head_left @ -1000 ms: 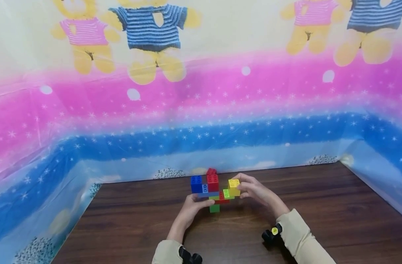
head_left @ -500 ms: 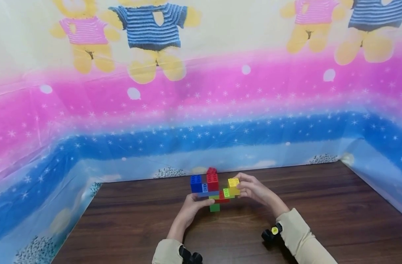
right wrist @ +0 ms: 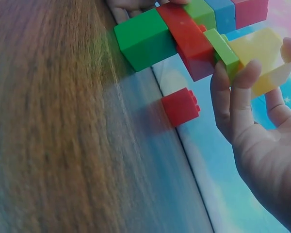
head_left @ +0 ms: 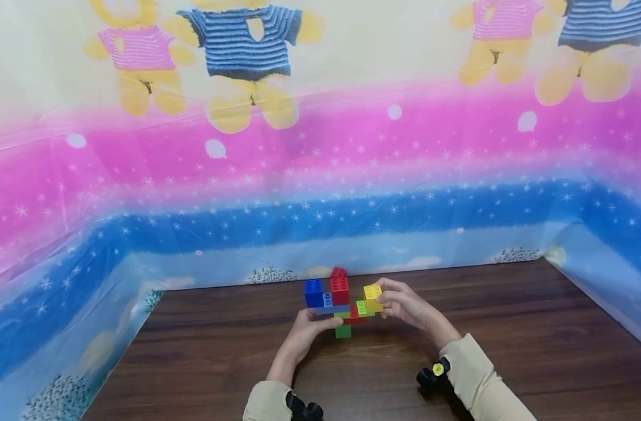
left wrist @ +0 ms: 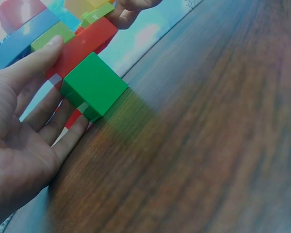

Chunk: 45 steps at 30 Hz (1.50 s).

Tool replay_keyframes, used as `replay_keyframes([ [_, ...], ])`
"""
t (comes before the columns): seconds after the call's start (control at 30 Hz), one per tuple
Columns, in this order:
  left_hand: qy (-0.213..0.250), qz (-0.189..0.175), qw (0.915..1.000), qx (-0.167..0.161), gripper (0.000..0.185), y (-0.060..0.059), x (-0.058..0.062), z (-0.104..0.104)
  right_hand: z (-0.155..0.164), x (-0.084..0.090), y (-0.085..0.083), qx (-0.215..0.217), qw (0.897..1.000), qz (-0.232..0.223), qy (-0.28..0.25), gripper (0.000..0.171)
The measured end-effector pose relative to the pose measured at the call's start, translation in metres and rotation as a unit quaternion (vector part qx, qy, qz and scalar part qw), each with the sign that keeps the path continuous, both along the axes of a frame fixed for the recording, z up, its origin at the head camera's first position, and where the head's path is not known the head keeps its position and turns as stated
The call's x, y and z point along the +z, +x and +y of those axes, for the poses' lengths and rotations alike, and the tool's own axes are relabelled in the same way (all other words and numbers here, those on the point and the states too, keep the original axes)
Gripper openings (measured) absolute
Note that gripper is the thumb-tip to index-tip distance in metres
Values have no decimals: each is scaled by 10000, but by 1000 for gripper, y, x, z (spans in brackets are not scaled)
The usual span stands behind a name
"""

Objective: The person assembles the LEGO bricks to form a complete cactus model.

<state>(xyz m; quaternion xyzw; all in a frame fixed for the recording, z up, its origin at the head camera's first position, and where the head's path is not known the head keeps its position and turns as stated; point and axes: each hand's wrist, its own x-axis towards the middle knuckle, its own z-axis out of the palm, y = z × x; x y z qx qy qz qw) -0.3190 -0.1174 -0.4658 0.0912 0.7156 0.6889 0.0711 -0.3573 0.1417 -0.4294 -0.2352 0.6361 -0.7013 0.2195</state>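
Observation:
A toy brick build stands on the table, with a green brick [left wrist: 94, 87] as its foot and a long red brick [right wrist: 186, 41] across it. Higher up on the left are a light blue brick [head_left: 331, 309], a dark blue brick [head_left: 314, 293] and a red block [head_left: 339, 290]. My left hand [head_left: 301, 333] grips the build near its base, thumb in front at the red brick, fingers behind. On the right, my right hand [head_left: 409, 304] pinches a yellow brick [head_left: 373, 299] between thumb and fingers. The yellow brick sits at a small lime-green brick [right wrist: 222, 52], with fingertips alongside it.
A separate red brick [right wrist: 180, 108] stands on the table behind the build. The dark wooden table [head_left: 204, 345] ends at a printed cloth backdrop [head_left: 320, 222]. Black wrist cameras [head_left: 430, 374] sit by both sleeves.

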Motion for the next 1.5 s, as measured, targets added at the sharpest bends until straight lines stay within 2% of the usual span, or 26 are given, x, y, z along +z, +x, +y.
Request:
replay_keyframes([
  [0.47, -21, -68, 10000, -12, 44, 1, 2, 0, 2, -2, -3, 213, 9997, -108, 52, 21],
  [0.83, -31, -77, 10000, -15, 44, 1, 4, 1, 12, -4, -10, 661, 9978, -43, 37, 28],
  [0.93, -23, -74, 10000, -11, 43, 1, 3, 0, 13, -5, -14, 318, 9990, 69, 309, 46],
  [1.03, -21, -68, 10000, -1, 42, 1, 3, 0, 11, -7, -16, -552, 9967, 203, 554, 62],
  [1.17, 64, -70, 10000, -17, 41, -1, 2, 0, 4, -9, -20, -1735, 9824, 224, 659, 65],
  [1.23, 104, -81, 9999, -70, 42, -2, 1, 0, 3, -10, -22, -2101, 9746, 200, 749, 63],
  [1.37, 108, -73, 9998, -135, 43, -2, -1, 0, 0, -13, -30, -2481, 9634, 216, 997, 60],
  [1.5, 102, 6, 9999, -51, 43, -1, -1, -4, -11, -15, -42, -2613, 9589, 239, 1083, 57],
])
